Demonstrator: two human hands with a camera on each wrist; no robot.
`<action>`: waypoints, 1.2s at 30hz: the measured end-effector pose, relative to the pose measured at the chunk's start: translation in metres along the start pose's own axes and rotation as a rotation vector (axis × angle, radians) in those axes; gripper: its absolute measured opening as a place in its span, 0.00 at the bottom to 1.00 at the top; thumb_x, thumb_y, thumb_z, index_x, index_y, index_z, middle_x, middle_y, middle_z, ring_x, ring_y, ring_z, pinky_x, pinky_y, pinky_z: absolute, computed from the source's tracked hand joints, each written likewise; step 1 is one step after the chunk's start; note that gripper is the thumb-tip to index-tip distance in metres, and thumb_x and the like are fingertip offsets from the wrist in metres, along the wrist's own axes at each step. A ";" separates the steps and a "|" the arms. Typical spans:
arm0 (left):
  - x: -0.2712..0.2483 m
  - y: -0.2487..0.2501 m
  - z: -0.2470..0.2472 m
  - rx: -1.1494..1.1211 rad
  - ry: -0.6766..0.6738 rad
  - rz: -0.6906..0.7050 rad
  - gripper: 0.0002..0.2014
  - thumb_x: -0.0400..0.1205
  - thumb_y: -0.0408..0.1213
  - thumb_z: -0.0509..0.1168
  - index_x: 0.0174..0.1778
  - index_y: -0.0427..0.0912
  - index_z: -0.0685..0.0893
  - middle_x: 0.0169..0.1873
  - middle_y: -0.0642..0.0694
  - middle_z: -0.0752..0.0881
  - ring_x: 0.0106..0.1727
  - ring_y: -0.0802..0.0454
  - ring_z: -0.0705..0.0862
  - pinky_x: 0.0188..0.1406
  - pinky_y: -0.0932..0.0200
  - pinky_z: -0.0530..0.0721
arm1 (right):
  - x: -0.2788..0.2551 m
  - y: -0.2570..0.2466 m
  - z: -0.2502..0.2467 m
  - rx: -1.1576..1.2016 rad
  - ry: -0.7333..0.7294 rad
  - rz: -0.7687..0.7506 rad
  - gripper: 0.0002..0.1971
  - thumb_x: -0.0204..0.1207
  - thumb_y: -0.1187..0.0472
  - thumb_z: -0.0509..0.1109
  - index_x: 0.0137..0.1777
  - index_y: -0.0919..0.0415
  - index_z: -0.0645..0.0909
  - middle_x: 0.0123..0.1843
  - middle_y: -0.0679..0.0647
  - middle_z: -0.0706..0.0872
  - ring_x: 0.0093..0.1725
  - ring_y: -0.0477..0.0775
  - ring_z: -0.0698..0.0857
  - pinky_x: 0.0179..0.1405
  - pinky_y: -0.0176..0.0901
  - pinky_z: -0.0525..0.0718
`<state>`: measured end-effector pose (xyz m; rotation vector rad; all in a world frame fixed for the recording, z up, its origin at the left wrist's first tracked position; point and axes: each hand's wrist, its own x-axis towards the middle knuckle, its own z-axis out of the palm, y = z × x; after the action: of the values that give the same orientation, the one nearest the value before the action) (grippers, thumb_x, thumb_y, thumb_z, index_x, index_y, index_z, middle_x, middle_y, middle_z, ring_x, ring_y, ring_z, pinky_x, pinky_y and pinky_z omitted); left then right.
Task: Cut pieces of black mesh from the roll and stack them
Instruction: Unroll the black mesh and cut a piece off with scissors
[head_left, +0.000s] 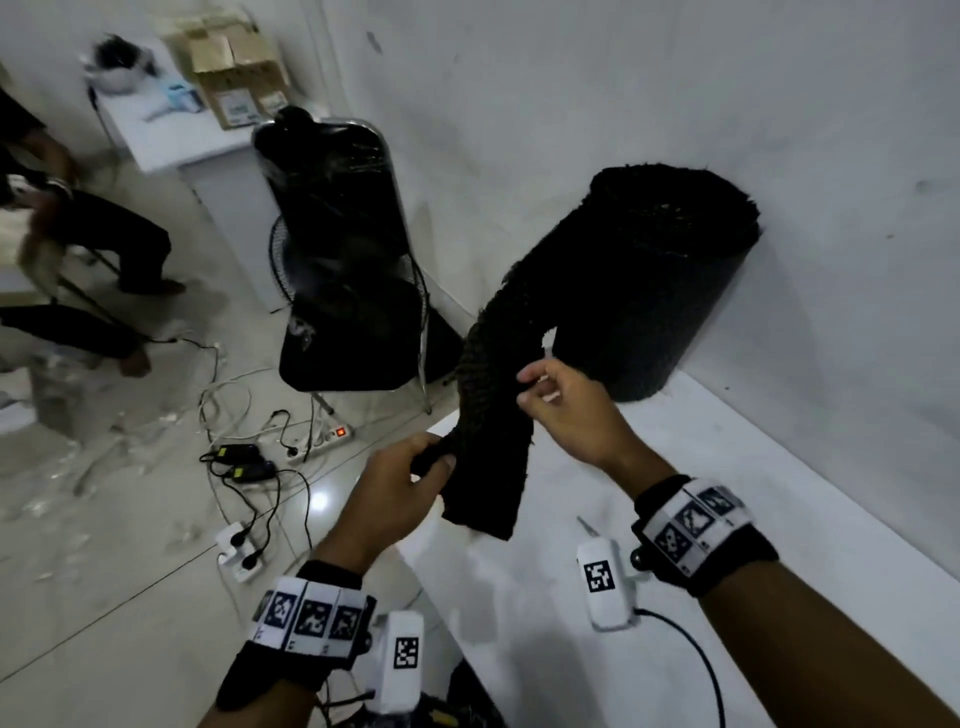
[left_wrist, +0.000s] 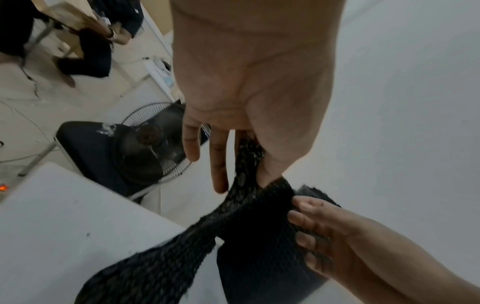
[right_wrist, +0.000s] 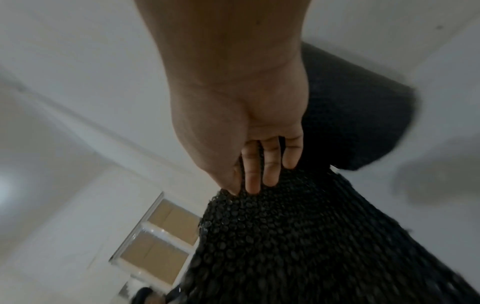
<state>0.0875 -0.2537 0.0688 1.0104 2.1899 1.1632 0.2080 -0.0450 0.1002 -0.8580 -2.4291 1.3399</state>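
Note:
A thick roll of black mesh (head_left: 670, 270) stands upright on the white table (head_left: 779, 519) against the wall. A loose strip of mesh (head_left: 493, 410) runs from the roll down toward me and hangs above the table. My left hand (head_left: 410, 473) grips the bunched lower part of the strip (left_wrist: 244, 164) between thumb and fingers. My right hand (head_left: 550, 400) pinches the strip's right edge higher up, close to the roll (right_wrist: 358, 115); its fingers (right_wrist: 270, 164) curl over the mesh (right_wrist: 298, 236). Scissor tips (head_left: 587, 525) lie on the table beneath my right wrist.
A black chair (head_left: 343, 249) with a fan (left_wrist: 153, 144) behind it stands left of the table. Power strips, chargers and cables (head_left: 260, 467) lie on the tiled floor. A second white table with cardboard boxes (head_left: 234, 78) is at the back. A seated person (head_left: 78, 234) is at far left.

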 end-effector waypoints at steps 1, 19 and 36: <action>-0.001 -0.003 -0.009 -0.019 -0.015 -0.025 0.07 0.85 0.37 0.68 0.45 0.56 0.86 0.38 0.57 0.90 0.43 0.64 0.87 0.43 0.69 0.81 | 0.007 -0.005 -0.002 -0.129 -0.014 -0.083 0.12 0.81 0.59 0.72 0.63 0.50 0.81 0.58 0.50 0.85 0.55 0.49 0.84 0.61 0.45 0.81; -0.052 -0.012 -0.109 -0.161 0.127 -0.226 0.09 0.85 0.28 0.66 0.41 0.41 0.88 0.30 0.57 0.86 0.36 0.61 0.83 0.39 0.65 0.77 | 0.079 -0.082 0.017 -0.567 -0.374 -0.474 0.10 0.83 0.50 0.69 0.59 0.51 0.84 0.52 0.43 0.83 0.56 0.50 0.83 0.54 0.43 0.78; 0.008 0.042 -0.086 0.377 0.344 -0.037 0.28 0.82 0.55 0.68 0.79 0.55 0.75 0.71 0.54 0.75 0.68 0.52 0.80 0.64 0.48 0.83 | 0.059 -0.102 0.044 -0.453 -0.277 -0.394 0.05 0.82 0.48 0.67 0.52 0.44 0.83 0.46 0.41 0.86 0.47 0.47 0.85 0.50 0.54 0.86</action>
<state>0.0411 -0.2754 0.1492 0.9628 2.7645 0.9853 0.1017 -0.0818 0.1565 -0.2500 -2.9741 0.8227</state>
